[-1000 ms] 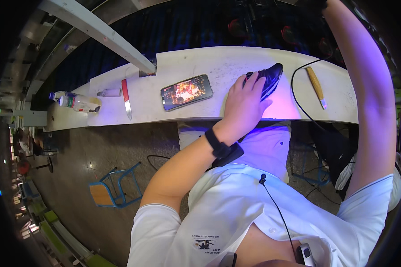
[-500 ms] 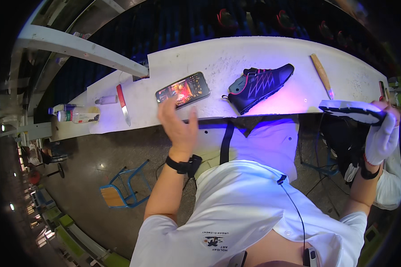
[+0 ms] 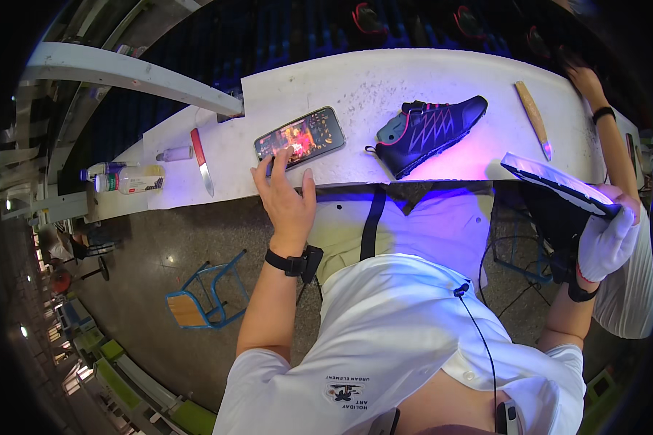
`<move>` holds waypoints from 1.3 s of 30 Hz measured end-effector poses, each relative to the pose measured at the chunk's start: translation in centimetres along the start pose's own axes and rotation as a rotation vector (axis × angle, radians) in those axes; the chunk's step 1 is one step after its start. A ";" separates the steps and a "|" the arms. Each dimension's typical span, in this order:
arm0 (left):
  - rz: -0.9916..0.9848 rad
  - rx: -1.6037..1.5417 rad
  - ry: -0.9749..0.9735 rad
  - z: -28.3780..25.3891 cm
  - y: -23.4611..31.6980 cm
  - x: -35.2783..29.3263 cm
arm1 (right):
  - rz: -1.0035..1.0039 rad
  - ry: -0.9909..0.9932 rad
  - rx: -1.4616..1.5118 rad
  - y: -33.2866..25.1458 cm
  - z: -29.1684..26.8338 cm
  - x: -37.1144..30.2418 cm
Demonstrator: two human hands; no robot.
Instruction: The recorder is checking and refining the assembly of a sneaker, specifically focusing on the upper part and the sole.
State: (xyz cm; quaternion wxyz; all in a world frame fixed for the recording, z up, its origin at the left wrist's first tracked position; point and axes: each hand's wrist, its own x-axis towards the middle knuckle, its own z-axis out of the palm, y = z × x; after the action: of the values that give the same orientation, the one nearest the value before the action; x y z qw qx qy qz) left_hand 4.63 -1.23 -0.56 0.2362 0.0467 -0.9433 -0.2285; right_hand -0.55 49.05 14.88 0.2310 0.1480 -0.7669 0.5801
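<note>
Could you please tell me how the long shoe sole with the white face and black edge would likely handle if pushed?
The white-and-black shoe sole looks fairly stiff, since it extends from the white-gloved right hand without visible droop. It is probably light, as one hand holds it near one end.

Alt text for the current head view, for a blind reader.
A gloved right hand holds a shoe sole; the bare left hand is at a lit phone. A dark shoe sits between them on a white bench.
</note>
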 end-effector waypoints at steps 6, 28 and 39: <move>0.098 0.072 0.012 0.0 -0.2 -0.1 | 0.039 -0.024 0.106 -0.4 0.6 -0.2; 0.042 0.046 0.129 0.0 0.5 0.6 | 0.057 0.041 0.183 0.5 0.6 -1.0; 0.046 0.002 0.005 1.6 1.5 1.6 | 0.056 0.103 -0.158 -0.4 1.4 -1.6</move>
State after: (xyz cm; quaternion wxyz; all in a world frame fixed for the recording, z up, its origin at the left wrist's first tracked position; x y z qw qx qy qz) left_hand 2.46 0.50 -0.46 0.2437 0.0256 -0.9438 -0.2217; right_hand 0.73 47.55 14.10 0.2648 0.0780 -0.8011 0.5310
